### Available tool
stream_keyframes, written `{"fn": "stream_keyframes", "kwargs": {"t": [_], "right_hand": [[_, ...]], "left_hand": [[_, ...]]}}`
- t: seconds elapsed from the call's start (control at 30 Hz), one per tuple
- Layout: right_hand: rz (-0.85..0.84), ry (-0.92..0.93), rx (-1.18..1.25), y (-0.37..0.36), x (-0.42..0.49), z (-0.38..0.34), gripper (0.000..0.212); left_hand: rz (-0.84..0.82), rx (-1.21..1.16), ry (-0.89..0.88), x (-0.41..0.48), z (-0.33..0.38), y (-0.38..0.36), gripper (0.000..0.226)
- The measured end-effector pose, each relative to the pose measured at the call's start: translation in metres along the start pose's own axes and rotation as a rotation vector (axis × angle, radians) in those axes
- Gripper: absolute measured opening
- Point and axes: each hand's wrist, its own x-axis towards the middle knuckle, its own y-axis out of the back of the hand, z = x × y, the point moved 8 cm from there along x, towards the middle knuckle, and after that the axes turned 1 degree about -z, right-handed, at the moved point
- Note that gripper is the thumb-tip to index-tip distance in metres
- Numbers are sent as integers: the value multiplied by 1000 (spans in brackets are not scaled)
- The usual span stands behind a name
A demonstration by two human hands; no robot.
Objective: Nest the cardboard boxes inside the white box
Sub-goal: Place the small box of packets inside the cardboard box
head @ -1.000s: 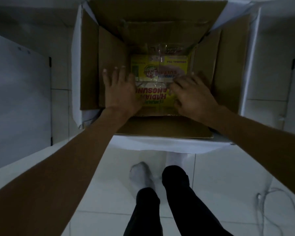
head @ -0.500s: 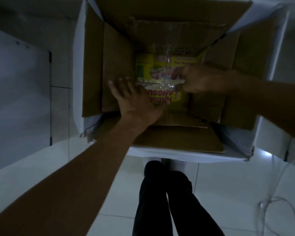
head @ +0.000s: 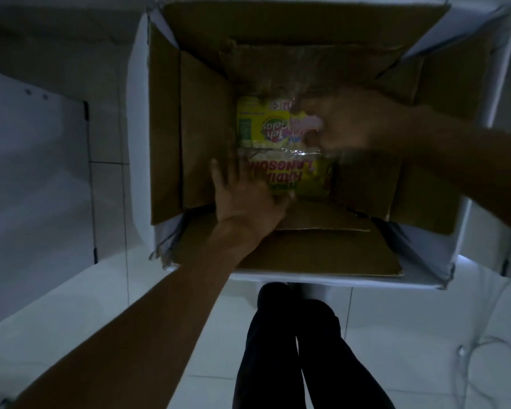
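A large white box stands open on the floor in front of me. Inside it sits a brown cardboard box with its flaps up. At the bottom lies a smaller yellow printed box sealed with clear tape. My left hand rests flat on the near left part of the yellow box, fingers spread. My right hand, blurred, lies over the yellow box's far right part; I cannot tell whether it grips anything.
My legs in dark trousers stand on the white tiled floor just before the box. A white panel leans at the left. A thin cable lies on the floor at the right.
My right hand has moved from the near right of the yellow box up to its far right part. My left hand stayed on the near left part. The camera has come closer.
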Motion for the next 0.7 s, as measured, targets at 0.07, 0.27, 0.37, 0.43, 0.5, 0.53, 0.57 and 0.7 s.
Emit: {"fn": "stream_keyframes", "kwargs": {"t": [0.07,0.27,0.37,0.43,0.5,0.53,0.57,0.7], "right_hand": [[-28,24,-210,-28,-39,-3,50],[-382,18,-525,-88,-112,34,51],[-353,1,-534,-79,-107,29,61],[-155,-29,-347,-52,-109,22,65],[155,-71,-213,-19,-122,22,60],[281,-155,-165,-5,-132,28,59],[362,-278,-110,2,-144,38,60],[560,-734,303,-13,-195,74,81]], "left_hand": [[196,192,-17,8,-16,20,81],[51,737,-128,17,-67,3,87],[36,583,-187,16,-61,16,84],[166,350,-201,8,-57,41,78],[386,158,-194,-8,-63,66,74],[495,96,-165,-17,-69,76,75],[582,35,-111,-26,-78,82,78],[635,-485,199,-51,-116,68,87]]}}
